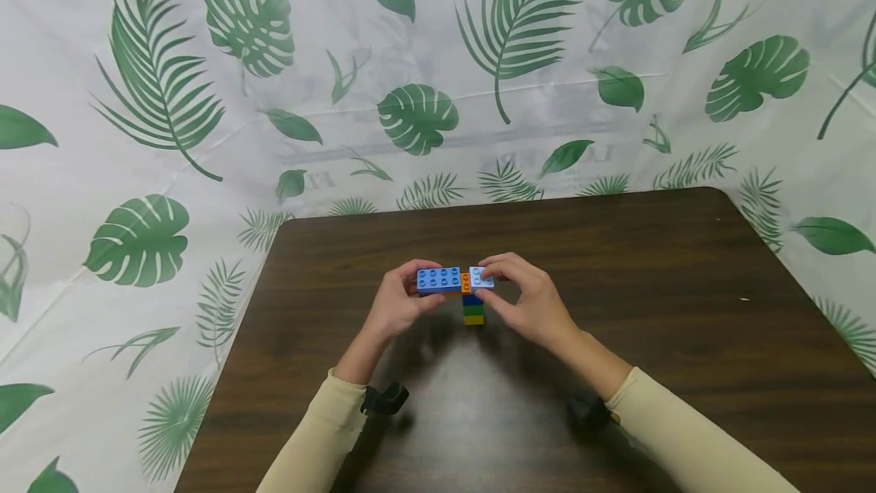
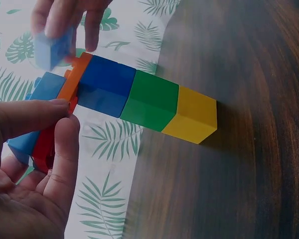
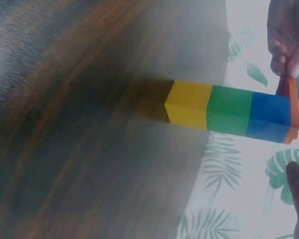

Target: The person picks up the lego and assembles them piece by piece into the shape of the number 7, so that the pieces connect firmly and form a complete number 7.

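Note:
A small tower rises from the table: a yellow brick [image 2: 194, 117] at the bottom, a green brick [image 2: 149, 102] over it, then a dark blue brick [image 2: 105, 87]. Across its top lies a thin orange brick [image 1: 465, 282], reaching out to the left. A long light blue brick [image 1: 439, 278] sits on that left part, and a red brick [image 2: 45, 147] shows beneath it. My left hand [image 1: 395, 304] grips this overhanging end between thumb and fingers. My right hand [image 1: 530, 301] pinches a small light blue brick [image 1: 482, 278], blurred in the left wrist view, close above the orange brick's right end.
The dark wooden table [image 1: 650, 265] extends around the tower on all sides. Behind it hangs a white curtain [image 1: 328, 135] printed with green leaves. Black wrist cameras sit at both cream sleeves [image 1: 318, 424].

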A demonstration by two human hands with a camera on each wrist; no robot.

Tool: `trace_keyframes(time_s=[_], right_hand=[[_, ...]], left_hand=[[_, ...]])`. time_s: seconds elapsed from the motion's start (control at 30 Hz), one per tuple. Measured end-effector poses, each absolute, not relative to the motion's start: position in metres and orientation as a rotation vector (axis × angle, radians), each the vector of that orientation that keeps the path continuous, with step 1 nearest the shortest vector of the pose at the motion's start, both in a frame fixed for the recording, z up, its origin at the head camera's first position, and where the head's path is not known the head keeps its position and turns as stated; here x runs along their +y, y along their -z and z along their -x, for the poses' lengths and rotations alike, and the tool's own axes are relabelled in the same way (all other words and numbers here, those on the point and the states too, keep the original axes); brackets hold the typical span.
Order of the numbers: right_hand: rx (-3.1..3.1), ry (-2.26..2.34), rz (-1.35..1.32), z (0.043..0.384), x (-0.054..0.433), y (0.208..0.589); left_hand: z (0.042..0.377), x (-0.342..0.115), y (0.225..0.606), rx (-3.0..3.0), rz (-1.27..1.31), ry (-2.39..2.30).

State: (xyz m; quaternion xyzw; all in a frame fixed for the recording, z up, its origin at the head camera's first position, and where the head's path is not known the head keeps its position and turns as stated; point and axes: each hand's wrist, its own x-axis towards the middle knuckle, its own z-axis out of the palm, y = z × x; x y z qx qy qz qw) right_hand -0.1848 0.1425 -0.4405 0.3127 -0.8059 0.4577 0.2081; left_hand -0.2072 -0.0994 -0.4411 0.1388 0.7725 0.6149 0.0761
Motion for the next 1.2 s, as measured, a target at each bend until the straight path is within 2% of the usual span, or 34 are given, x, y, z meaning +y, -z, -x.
trace_keyframes(time_s=[0.5, 0.83, 1.2], right_hand=[[-2.371, -1.194, -0.89, 0.197, 0.136, 0.437], [-2.411, -1.191, -0.836, 0.196, 0.135, 0.44], [-2.455, -1.137, -0.837, 0.196, 0.136, 0.435]], left_hand=[[0.21, -0.098, 0.436, 2.302, -0.442, -1.825], [0.194, -0.095, 0.407, 2.28, -0.432, -1.807], [0.194, -0.095, 0.409, 2.261, -0.408, -1.826]])
